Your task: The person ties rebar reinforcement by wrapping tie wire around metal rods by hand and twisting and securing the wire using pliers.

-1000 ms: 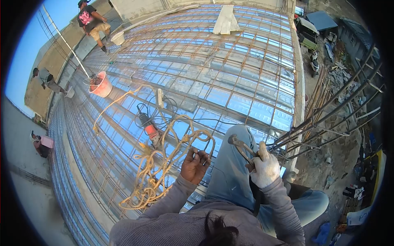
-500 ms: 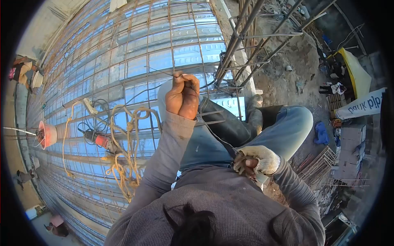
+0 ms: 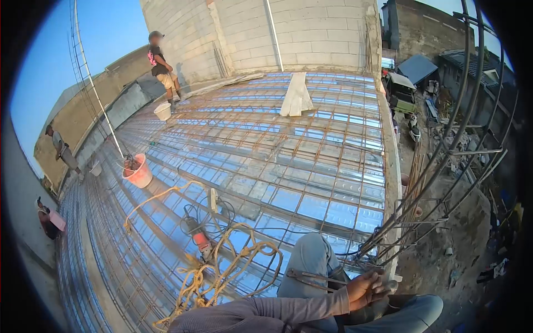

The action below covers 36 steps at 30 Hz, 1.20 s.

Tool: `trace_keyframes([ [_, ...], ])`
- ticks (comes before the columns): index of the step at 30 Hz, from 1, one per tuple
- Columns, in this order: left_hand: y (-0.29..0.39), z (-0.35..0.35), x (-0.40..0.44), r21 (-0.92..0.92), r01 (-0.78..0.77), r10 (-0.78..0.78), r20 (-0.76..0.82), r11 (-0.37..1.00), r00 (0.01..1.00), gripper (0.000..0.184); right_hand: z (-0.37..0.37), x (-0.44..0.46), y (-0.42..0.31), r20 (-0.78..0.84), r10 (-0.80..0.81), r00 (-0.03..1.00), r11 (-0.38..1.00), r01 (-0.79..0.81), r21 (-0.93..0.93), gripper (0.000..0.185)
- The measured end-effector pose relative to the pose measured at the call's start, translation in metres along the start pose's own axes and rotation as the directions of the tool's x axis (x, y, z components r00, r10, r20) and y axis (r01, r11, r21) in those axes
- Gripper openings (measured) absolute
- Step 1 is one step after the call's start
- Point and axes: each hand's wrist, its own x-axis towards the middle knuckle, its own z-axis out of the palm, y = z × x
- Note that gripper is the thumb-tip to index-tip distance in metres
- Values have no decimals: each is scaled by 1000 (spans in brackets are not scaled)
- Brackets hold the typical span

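Note:
My left hand point(image 3: 363, 289) is at the lower right, over my bent legs, its fingers curled together. Whatever may be in those fingers is too small to make out. A dark metal tool with two long handles, like pincers point(image 3: 316, 277), lies across my jeans beside my knee point(image 3: 312, 251). My right hand is out of view below the frame. Left of my knee, a tangled yellow rope point(image 3: 222, 266) lies on the rebar mesh point(image 3: 266, 191), with a red and dark angle grinder point(image 3: 201, 240) and its black cord beside it.
Upright column rebar point(image 3: 444, 161) rises at the right, along the deck's edge with lower ground beyond. A reddish bucket point(image 3: 139, 173), a white bucket point(image 3: 162, 111) and boards point(image 3: 297, 95) stand or lie farther off. Several people, one near the wall point(image 3: 162, 64), are at the left.
My view has swung up and left, bringing in the wall and people. My left hand, earlier pinching a thin wire, is now lower right; my gloved right hand has left the view.

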Motion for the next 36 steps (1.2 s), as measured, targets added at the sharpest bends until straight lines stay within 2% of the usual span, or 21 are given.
trace_keyframes([
  [2, 29, 14, -6, 253, -156, 138, 87, 955, 987, 22, 19, 21, -35, 29, -281, 959, 851, 263, -454, 29],
  [4, 48, 39, -17, 329, -254, 216, 149, 910, 965, 25, 28, 19, -26, 89, -220, 971, 901, 237, -364, 36],
  [7, 55, 71, -38, 447, -424, 264, 377, 787, 888, 24, 42, 20, 44, 566, 142, 812, 848, 195, -493, 50],
  [8, 51, 73, -42, 444, -398, 238, 372, 803, 897, 23, 49, 25, 65, 366, -193, 910, 806, 360, -469, 38],
  [9, 49, 76, -47, 461, -423, 284, 341, 781, 896, 23, 52, 25, 87, 148, -483, 863, 719, 487, -496, 26],
  [10, 55, 80, -52, 451, -455, 354, 294, 768, 888, 23, 46, 32, 105, 96, -456, 885, 744, 439, -504, 31],
  [11, 63, 84, -55, 485, -484, 416, 248, 728, 875, 22, 31, 29, 130, 141, -325, 935, 776, 349, -526, 35],
  [12, 64, 87, -58, 565, -506, 494, 190, 651, 848, 22, 20, 25, 162, 105, -23, 994, 769, 85, -634, 43],
  [13, 63, 82, -60, 583, -453, 432, 187, 675, 882, 20, 4, 30, 170, 102, 184, 978, 731, -67, -679, 49],
  [14, 52, 75, -58, 594, -427, 391, 197, 682, 899, 18, -14, 29, 170, 79, 385, 920, 603, -186, -776, 34],
  [15, 26, 73, -49, 590, -360, 332, 161, 722, 930, 18, -26, 39, 164, 11, 400, 916, 689, -293, -662, 36],
  [16, -3, 74, -41, 528, -259, 237, 110, 809, 965, 16, -32, 55, 126, -118, 288, 950, 864, -311, -396, 30],
  [18, -58, 78, -20, 426, -37, 15, 54, 904, 998, 12, -25, 78, 47, -241, 114, 964, 993, -112, 21, 28],
  [20, -114, 82, 12, 466, 67, -112, 71, 882, 991, 11, -17, 92, -20, 73, 175, 982, 925, -189, 329, 26],
  [22, -159, 80, 45, 492, 144, -196, 57, 859, 979, 9, -5, 114, -47, 423, 84, 902, 970, -171, 173, 28],
  [24, -188, 64, 76, 463, 89, -26, -142, 882, 990, 13, 40, 119, -37, 390, -41, 920, 993, 79, -84, 31],
  [26, -184, 75, 89, 518, 53, 30, -150, 854, 988, 18, 66, 128, -21, 126, -9, 992, 987, -11, 159, 33],
  [29, -168, 65, 103, 576, 32, 110, -210, 817, 972, 24, 110, 161, 2, 297, 2, 955, 945, -99, 313, 26],
  [31, -150, 49, 108, 588, 52, 131, -264, 807, 956, 25, 140, 186, -2, 474, 62, 878, 962, -178, 205, 14],
  [35, -99, 18, 101, 792, 191, 235, -388, 580, 891, 28, 212, 250, 27, 448, -79, 890, 986, 4, 166, 19],
  [36, -80, 0, 95, 886, 114, 359, -296, 450, 885, 30, 231, 270, 40, 552, -83, 830, 982, -27, 188, 22],
])
